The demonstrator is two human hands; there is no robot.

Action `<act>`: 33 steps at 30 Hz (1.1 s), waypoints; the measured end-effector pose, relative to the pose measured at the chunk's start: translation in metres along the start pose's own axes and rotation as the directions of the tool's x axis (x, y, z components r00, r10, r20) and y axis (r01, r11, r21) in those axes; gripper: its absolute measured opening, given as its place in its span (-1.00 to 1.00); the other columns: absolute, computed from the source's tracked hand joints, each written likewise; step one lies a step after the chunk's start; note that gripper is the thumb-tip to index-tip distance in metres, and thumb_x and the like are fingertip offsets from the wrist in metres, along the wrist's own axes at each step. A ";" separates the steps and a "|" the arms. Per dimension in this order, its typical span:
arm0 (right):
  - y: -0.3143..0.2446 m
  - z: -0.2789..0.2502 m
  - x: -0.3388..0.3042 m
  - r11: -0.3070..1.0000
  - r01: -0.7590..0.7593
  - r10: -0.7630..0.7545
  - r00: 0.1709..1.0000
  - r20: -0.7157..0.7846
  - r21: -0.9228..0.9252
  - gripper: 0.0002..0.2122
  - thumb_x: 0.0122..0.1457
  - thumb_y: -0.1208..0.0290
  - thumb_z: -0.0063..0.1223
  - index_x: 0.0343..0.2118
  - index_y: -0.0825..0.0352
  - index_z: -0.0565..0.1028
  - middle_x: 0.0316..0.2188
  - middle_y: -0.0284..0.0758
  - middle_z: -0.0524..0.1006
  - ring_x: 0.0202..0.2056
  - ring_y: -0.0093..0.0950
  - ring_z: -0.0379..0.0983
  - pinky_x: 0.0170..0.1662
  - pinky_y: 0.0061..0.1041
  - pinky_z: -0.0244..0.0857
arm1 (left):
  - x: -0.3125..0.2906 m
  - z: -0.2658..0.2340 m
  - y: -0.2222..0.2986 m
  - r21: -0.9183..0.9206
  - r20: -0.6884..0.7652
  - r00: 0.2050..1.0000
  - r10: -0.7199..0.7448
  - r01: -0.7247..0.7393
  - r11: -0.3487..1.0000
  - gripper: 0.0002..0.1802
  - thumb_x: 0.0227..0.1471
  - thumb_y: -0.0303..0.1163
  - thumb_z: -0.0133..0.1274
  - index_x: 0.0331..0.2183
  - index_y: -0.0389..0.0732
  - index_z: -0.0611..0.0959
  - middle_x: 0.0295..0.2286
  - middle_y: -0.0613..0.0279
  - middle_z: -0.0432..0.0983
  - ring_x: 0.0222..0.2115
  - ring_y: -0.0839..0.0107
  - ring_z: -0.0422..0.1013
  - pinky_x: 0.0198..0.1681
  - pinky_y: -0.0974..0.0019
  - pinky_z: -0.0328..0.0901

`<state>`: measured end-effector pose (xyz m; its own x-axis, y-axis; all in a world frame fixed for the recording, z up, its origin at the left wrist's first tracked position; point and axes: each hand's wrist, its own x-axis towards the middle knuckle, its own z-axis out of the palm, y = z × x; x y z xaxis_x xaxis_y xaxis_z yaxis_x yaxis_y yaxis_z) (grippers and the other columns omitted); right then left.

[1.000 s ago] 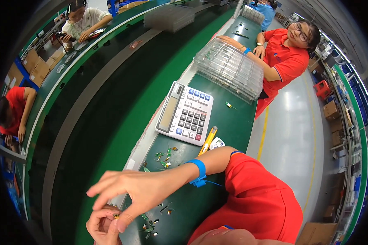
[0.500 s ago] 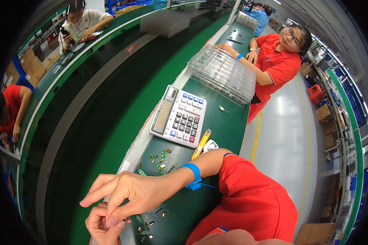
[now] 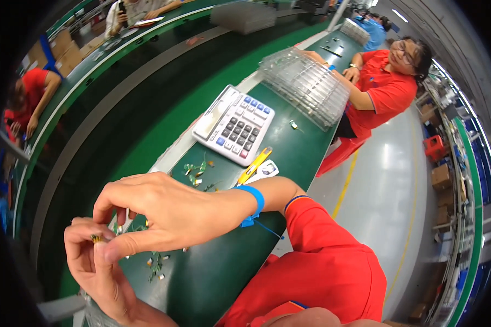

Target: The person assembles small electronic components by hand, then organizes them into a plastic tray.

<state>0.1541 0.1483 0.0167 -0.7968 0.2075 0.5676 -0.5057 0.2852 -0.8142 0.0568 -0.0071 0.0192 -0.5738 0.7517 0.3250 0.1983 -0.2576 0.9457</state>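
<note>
Left hand has its thumb and forefinger pinched nearly closed on one tiny yellow part, held up in the air above the near end of the green counter. Right hand sits on top of it, thumb pressed down at the left fingertips, other fingers curled loose; I can't tell whether its grip holds anything of its own. Risks as I see them: the part is very small and only caught at the tips, so a slip would probably drop it into the scattered bits right below, where it would be hard to pick out again. The right hand also blocks the view of the pinch, so a misaligned push could flick the part off the counter's left edge onto the dark belt. The right forearm crosses over the far cluster of bits; a sweep could scatter those. Counts: one part in hand, two loose clusters of green-and-yellow bits (too small to count singly), one calculator, one yellow cutter, one white tag, one blue wristband, one stack of clear trays, four other people in view.
</note>
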 end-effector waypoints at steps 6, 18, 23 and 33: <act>-0.006 0.003 -0.019 0.947 0.166 -0.181 0.983 -0.030 -0.275 -0.59 0.02 0.10 0.27 -0.38 0.39 0.41 -0.46 -0.23 0.49 -0.42 -0.31 0.47 -0.38 -0.40 0.36 | -0.026 0.024 -0.007 -0.141 -0.169 0.985 0.038 -0.062 0.988 -0.76 0.07 -0.37 0.09 -0.29 -0.30 0.43 -0.38 0.28 0.27 -0.39 0.55 0.21 -0.21 0.48 0.14; -0.025 -0.014 -0.005 0.953 -0.075 0.065 0.997 -0.046 -0.293 -0.92 0.09 0.55 0.19 -0.39 0.42 0.51 -0.44 -0.33 0.54 -0.37 -0.60 0.50 -0.29 -0.62 0.37 | -0.007 0.033 -0.014 0.160 -0.142 0.975 0.171 -0.148 0.976 -0.53 -0.10 -0.57 0.25 -0.09 -0.24 0.51 -0.36 0.25 0.54 -0.35 0.52 0.49 -0.26 0.44 0.36; -0.012 -0.003 -0.005 0.945 -0.181 0.150 0.980 -0.132 -0.273 -0.95 0.09 0.62 0.15 -0.42 0.42 0.49 -0.49 -0.41 0.48 -0.42 -0.68 0.37 -0.31 -0.72 0.24 | -0.023 0.019 -0.013 0.183 -0.194 0.972 0.130 -0.094 0.979 -0.82 -0.08 -0.55 0.21 -0.33 -0.30 0.61 -0.40 0.27 0.51 -0.46 0.53 0.39 -0.37 0.45 0.32; 0.010 -0.022 -0.004 0.881 -0.288 0.235 0.955 -0.181 -0.375 -0.89 0.19 0.49 0.11 -0.41 0.41 0.46 -0.48 -0.42 0.45 -0.40 -0.67 0.33 -0.25 -0.70 0.23 | -0.199 -0.082 0.006 0.403 -0.806 0.587 0.082 0.440 0.803 -0.82 -0.11 -0.60 0.24 -0.35 -0.32 0.62 -0.41 0.31 0.55 -0.38 0.59 0.44 -0.26 0.50 0.31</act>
<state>0.1599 0.1712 0.0091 -0.8196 0.4346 0.3733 -0.0925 0.5425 -0.8349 0.1072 -0.2081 -0.0400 -0.9604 -0.0692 0.2697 0.2266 0.3684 0.9016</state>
